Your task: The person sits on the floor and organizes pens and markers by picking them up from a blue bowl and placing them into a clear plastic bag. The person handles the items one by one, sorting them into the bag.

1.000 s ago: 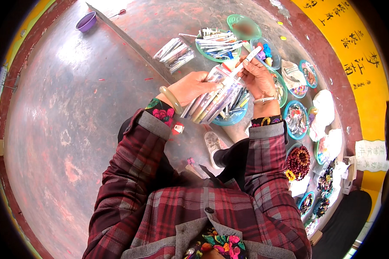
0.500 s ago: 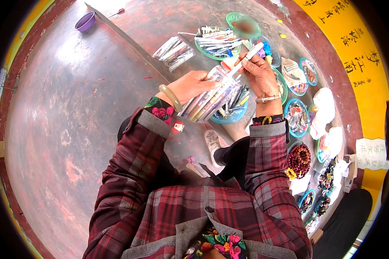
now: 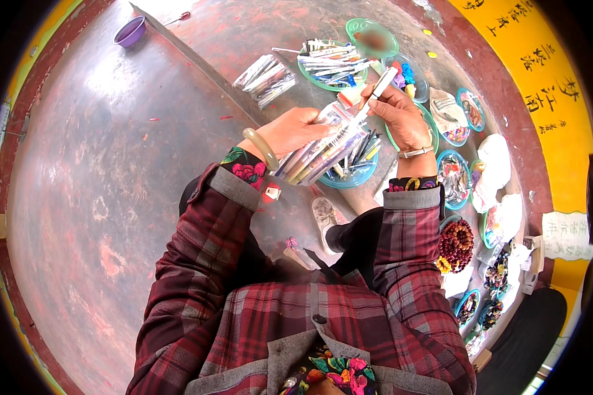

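Note:
My left hand [image 3: 295, 131] grips a clear zip bag [image 3: 316, 157] with several pens inside, tilted up to the right. Between the fingers of my right hand [image 3: 402, 118] is a white pen [image 3: 378, 91], held slantwise, its lower end at the bag's mouth. Whether that tip is inside the bag or just in front of it I cannot tell. Below the bag, and partly hidden by it, stands a blue basin [image 3: 350, 179] with more pens. Past my hands a green basin [image 3: 349, 85] holds a heap of white pens, and a filled bag of pens [image 3: 265, 80] lies left of it.
Along the right are several basins, among them a blue basin of small silvery items [image 3: 454, 179] and a pile of dark red beads [image 3: 456, 245]. A purple basin [image 3: 130, 33] sits far left on the floor. My shoe [image 3: 325, 220] shows below my hands.
My right hand has shifted slightly right, away from the bag, and the white pen stands a little steeper. My left hand and the bag have hardly moved.

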`<state>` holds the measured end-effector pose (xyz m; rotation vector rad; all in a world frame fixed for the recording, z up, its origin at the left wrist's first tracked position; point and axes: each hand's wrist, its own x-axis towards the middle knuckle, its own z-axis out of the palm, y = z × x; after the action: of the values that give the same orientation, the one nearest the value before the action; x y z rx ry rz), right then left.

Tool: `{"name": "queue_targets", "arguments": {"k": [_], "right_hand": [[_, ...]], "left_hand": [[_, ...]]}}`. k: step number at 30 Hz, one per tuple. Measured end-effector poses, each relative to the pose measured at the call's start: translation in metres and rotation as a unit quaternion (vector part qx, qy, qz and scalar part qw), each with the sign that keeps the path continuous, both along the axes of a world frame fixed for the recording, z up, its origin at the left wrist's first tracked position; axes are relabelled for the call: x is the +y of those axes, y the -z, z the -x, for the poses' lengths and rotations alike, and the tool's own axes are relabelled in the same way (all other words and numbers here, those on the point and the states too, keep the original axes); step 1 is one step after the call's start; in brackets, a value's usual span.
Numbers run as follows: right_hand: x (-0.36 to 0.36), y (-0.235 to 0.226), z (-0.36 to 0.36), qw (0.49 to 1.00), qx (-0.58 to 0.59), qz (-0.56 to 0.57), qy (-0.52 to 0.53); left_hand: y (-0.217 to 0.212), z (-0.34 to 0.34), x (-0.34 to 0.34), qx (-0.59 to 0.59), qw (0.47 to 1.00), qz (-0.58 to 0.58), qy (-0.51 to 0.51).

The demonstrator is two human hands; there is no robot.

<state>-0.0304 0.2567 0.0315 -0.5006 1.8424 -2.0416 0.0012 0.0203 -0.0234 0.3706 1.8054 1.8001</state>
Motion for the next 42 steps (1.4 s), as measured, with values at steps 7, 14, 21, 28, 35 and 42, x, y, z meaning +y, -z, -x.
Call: {"name": "queue_targets", "arguments": {"k": [7, 14, 21, 28, 35, 42], "right_hand": [[-0.002, 0.007, 0.002, 0.996, -0.076, 0.049, 0.003], [-0.015, 0.011, -0.002, 0.994, -0.087, 0.056, 0.031], [-0.021, 0.021, 0.002, 0.997, -0.042, -0.019, 0.055], [-0.011, 0.006, 0.004, 0.987, -0.012, 0.008, 0.161], [-0.013, 0.008, 0.003, 0.981, -0.061, 0.049, 0.176], [-0.028, 0.008, -0.004, 0.988, -0.059, 0.007, 0.145]], "left_hand": [[-0.004, 0.0, 0.0, 0.007, 1.0, -0.016, -0.001], [-0.014, -0.004, -0.001, -0.022, 0.996, -0.072, -0.055], [-0.015, -0.006, 0.001, -0.052, 0.989, -0.112, -0.083], [-0.005, 0.0, 0.0, -0.013, 0.995, -0.091, -0.041], [-0.011, -0.003, 0.001, -0.029, 0.995, -0.086, -0.045], [-0.007, 0.0, -0.002, -0.015, 0.995, -0.067, -0.077]]}}
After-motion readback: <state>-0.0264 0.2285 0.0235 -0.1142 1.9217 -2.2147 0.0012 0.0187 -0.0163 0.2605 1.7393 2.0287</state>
